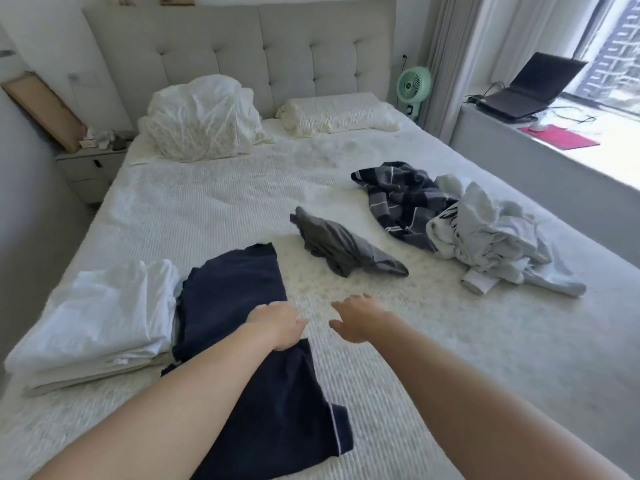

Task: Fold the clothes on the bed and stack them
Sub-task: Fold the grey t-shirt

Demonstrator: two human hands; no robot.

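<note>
A navy garment (235, 306) lies spread on the white bed (214, 209) in front of me, with a thin white stripe near its lower corner. My left hand (277, 323) rests on its right edge, fingers loosely extended; no grip shows. Just right of it, my right hand (360, 320) hovers over the bare bedcover, fingers relaxed and holding nothing. A folded white stack (100, 323) sits left of the navy garment. Unfolded clothes lie further back: a grey garment (343, 247), a dark plaid garment (401, 199) and a crumpled pale blue and white pile (491, 240).
A bundled white duvet (201, 116) and a pillow (339, 112) lie by the tufted headboard (242, 46). A nightstand (90, 168) stands at the left. At the right are a green fan (412, 84) and a window ledge with a laptop (530, 88).
</note>
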